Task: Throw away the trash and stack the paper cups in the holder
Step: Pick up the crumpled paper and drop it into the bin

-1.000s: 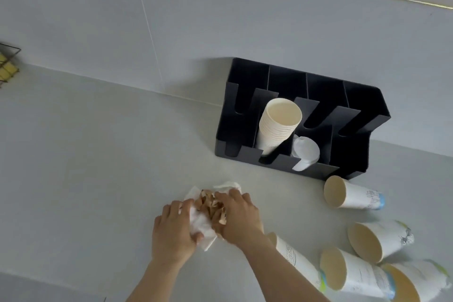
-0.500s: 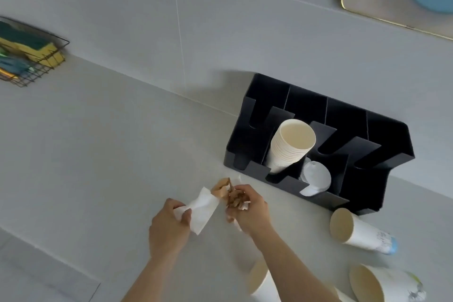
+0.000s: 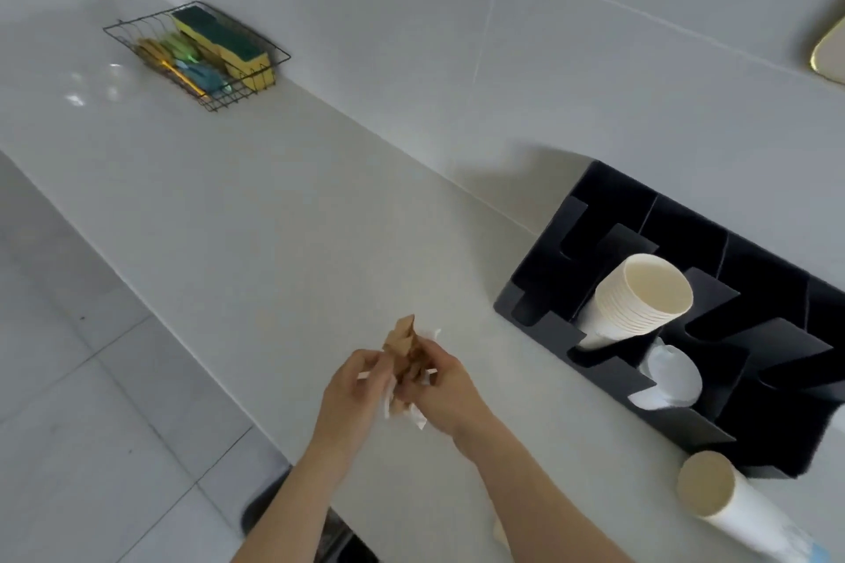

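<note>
My left hand (image 3: 347,402) and my right hand (image 3: 446,393) are pressed together above the counter, both closed around a wad of trash (image 3: 404,350) made of crumpled brown paper and white tissue. To the right stands the black cup holder (image 3: 608,224) against the wall, with a nested stack of plain paper cups (image 3: 640,299) leaning in one slot and a white lid (image 3: 672,375) in the slot beside it. One loose paper cup (image 3: 731,503) lies on its side in front of the holder, mouth toward me.
A wire basket (image 3: 201,55) with sponges sits far left on the pale counter (image 3: 251,206) by the tiled wall. The counter's front edge runs diagonally; below it are floor tiles and a dark object (image 3: 270,503) under the edge.
The view has swung left, bringing the basket in and pushing most loose cups out of frame. My hands lifted the tissue and brown scraps off the counter and bunched them together.
</note>
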Demonstrator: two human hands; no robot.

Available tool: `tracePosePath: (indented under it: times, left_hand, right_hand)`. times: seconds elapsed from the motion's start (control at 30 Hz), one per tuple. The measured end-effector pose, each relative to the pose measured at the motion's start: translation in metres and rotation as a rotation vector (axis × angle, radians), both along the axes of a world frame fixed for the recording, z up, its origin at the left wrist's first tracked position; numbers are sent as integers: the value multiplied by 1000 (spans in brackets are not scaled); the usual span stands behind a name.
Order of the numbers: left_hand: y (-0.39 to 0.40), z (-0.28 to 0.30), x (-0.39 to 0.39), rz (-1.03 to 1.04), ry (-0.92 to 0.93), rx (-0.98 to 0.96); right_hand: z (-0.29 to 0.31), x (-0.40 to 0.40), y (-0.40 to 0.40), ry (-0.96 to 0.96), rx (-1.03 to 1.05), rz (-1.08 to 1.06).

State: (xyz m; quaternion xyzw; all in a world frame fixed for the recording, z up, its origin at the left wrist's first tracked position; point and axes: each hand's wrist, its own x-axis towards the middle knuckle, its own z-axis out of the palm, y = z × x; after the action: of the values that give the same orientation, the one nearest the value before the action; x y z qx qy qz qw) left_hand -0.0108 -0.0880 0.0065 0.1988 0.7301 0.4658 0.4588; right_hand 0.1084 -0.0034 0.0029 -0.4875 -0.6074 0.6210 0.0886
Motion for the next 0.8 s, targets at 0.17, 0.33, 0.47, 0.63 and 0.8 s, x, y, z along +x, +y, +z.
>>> tracePosePath:
  times: [0.17, 0.33, 0.47, 0.63, 0.8]
  left_hand:
    - [-55, -9, -43, 153, 54, -40]
    - [-116, -21, -87, 252, 118, -72]
    - [-165, -41, -110, 334, 104, -79]
    - [-213, -84, -114, 378, 107, -158]
    - [-238, -141, -102, 396, 36, -243]
  right_hand:
    - [2, -53, -36, 61, -23, 240]
    - [-31, -105, -83, 7, 91, 316]
    - [-52, -136, -125, -48, 132, 289]
    - [-84, -153, -165, -87, 171, 370]
    - [-141, -145, -191, -176, 102, 374]
